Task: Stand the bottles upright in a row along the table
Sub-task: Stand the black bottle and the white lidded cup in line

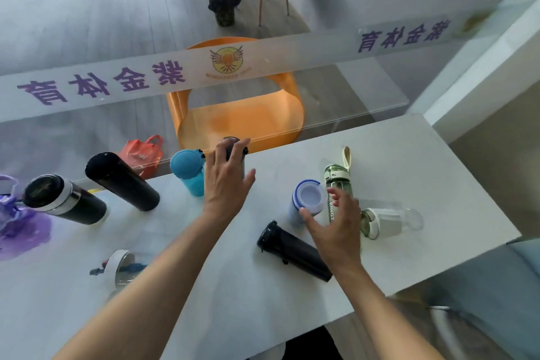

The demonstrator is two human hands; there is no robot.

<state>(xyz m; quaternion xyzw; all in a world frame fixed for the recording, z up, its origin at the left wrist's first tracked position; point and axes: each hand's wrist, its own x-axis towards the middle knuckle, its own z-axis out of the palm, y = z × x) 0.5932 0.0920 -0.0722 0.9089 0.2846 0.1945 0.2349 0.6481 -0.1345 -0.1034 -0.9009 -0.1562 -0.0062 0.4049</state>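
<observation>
My left hand (226, 181) had its grip spread loosely around the dark bottle (235, 155) at the worktop's (409, 161) far edge, next to the blue bottle (188, 171), while my right hand (336, 225) hung open and empty, fingers curled toward the pale blue-rimmed bottle (306, 202) just ahead of it. The row was only partly built, I reckoned. Next I'd need to close on that pale bottle, then deal with the black one (295, 251) and clear one (388, 222) lying flat nearby.
</observation>
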